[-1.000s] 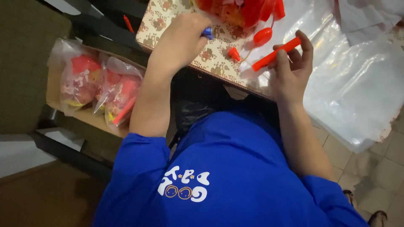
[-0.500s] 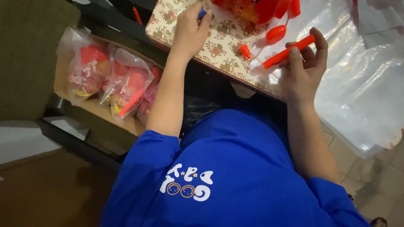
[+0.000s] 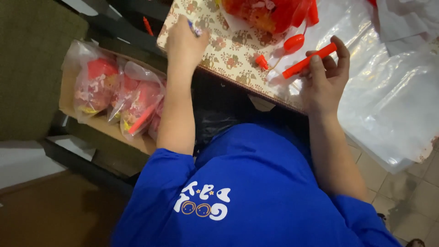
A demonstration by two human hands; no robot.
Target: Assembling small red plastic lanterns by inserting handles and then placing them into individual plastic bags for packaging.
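The right hand [image 3: 325, 82] is curled around a long red plastic tube [image 3: 309, 60], thumb and fingertips pinching it near its middle so that it lies slantwise above the table edge, its upper end toward the far right. The left hand [image 3: 184, 42] is closed over a small blue piece [image 3: 194, 28], only a tip of which pokes out above the knuckles; the hand rests on the floral tablecloth [image 3: 231, 55] near the table's left corner. Between the two hands, on the cloth, lie a short red cap-like part [image 3: 261, 61] and a rounded red part [image 3: 293, 44], close to each other and just beyond the tube's lower end. Behind them sits a clear bag of red pieces [image 3: 265, 13], with more red tubes [image 3: 313, 11] leaning at its right side. Clear plastic sheeting [image 3: 388, 105] covers the right part of the table and hangs over its edge. Below the table on the left, a cardboard box [image 3: 109, 130] holds several sealed clear bags of red toys [image 3: 119, 93], packed side by side. The person wears a blue shirt [image 3: 256, 192] with a white printed design.
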